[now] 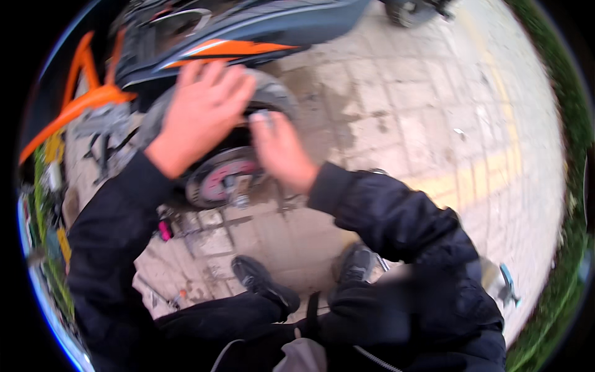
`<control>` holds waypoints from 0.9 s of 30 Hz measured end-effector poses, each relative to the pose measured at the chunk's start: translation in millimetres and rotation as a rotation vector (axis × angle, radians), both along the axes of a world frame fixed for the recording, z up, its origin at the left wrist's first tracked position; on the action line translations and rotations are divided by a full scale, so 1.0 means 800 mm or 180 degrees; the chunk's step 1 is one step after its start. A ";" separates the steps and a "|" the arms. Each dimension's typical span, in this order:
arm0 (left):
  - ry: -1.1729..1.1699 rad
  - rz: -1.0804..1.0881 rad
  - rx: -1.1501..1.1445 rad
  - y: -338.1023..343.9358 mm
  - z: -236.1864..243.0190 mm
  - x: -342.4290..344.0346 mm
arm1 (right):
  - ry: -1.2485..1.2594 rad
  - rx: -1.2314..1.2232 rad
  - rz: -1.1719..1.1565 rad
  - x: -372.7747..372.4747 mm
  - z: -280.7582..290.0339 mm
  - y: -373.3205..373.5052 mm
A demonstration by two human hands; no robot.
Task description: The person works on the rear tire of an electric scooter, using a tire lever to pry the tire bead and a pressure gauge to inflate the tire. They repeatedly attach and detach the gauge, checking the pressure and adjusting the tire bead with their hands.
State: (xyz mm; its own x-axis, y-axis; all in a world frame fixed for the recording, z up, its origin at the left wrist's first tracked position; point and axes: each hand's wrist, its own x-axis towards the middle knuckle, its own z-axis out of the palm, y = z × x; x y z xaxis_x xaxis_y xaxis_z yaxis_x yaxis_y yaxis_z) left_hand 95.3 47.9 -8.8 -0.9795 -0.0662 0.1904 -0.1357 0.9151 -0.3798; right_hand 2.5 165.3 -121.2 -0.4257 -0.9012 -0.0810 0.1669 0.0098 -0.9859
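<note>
A scooter wheel with a black tyre (277, 93) is in front of me, under the dark bodywork (310, 28) with its orange stripe. My left hand (207, 115) lies over the tyre's upper left part, fingers stretched out and palm hidden. On the right side of the wheel, my right hand (279, 146) has its fingers together at the inner edge of the tyre. A small shiny grey piece (264, 115) shows at its fingertips, too blurred to name. Below the hands sits a round hub part with a reddish disc (217, 180).
An orange tubular frame (93, 102) juts out at the left. A pink object (165, 230) and a thin rod-like tool (155, 291) lie on the paving near my shoes (263, 282). Another small wheel (406, 12) stands at the top. Grass (573, 186) borders the paving on the right.
</note>
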 end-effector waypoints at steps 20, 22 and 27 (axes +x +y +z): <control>-0.0557 -0.0932 0.2970 0.319 -0.261 -0.033 | -0.0192 0.0457 -0.0511 0.019 0.022 0.006; -0.0578 -0.1302 0.2489 0.340 -0.273 -0.103 | -0.0144 0.0440 -0.0565 0.019 0.020 0.006; -0.0597 -0.1349 0.2296 0.370 -0.300 -0.165 | -0.0190 0.0439 -0.0525 0.018 0.017 0.004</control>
State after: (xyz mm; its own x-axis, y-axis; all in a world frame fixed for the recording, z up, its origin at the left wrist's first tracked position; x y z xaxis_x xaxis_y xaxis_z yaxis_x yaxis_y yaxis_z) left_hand -36.4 343.7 -248.6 -0.9600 0.2699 0.0747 0.2792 0.9007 0.3329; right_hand 17.2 168.8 -107.9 -0.5570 -0.7985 -0.2283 0.2355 0.1118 -0.9654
